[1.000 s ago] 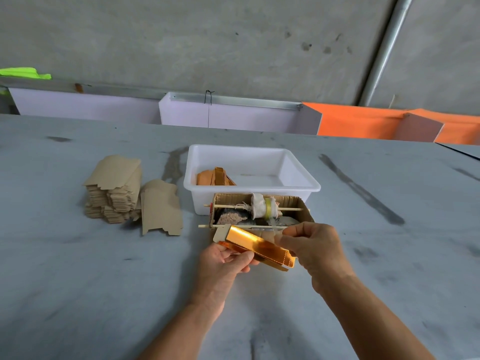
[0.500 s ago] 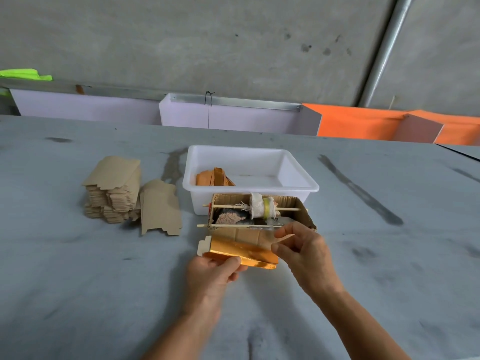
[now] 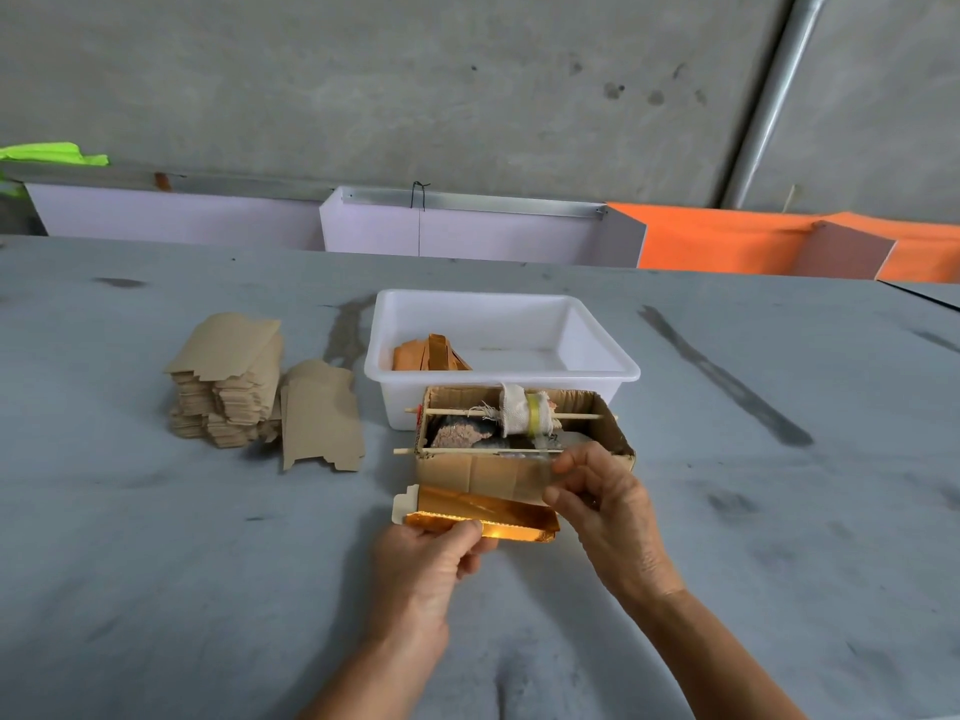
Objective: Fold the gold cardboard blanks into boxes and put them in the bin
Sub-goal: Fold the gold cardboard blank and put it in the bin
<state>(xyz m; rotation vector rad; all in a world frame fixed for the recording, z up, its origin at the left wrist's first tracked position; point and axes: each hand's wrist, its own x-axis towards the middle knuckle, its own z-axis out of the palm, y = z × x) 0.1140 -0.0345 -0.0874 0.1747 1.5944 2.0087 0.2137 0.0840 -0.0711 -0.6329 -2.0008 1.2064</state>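
Observation:
A partly folded gold box lies low over the table, its pale end flap sticking out to the left. My left hand pinches its near edge between thumb and fingers. My right hand is off the box, up at the front wall of a cardboard holder. Its thumb and forefinger pinch what looks like a strip of clear tape. The white bin stands behind the holder with folded gold boxes in its left end. A stack of brown-backed blanks sits at the left.
One loose blank lies beside the stack. The cardboard holder carries two wooden sticks and a cloth-wrapped roll. Lilac and orange trays line the table's far edge below a concrete wall.
The gold box has dropped lower and turned flatter in my left hand. My right hand has let go of it and moved up to the cardboard holder's front edge.

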